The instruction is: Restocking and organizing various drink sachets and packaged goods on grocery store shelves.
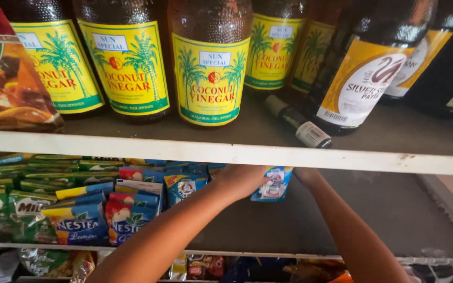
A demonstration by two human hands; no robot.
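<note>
Head view: both forearms reach up and into the middle shelf point(342, 220). The left hand point(239, 181) is closed on a blue and white sachet point(274, 184) under the white shelf edge; the right hand point(306, 175) is mostly hidden behind that edge, so its grip cannot be told. Left of them stand blue, green and red sachets point(79, 209). Above, 4 yellow-labelled bottles point(209, 63) line the upper shelf.
</note>
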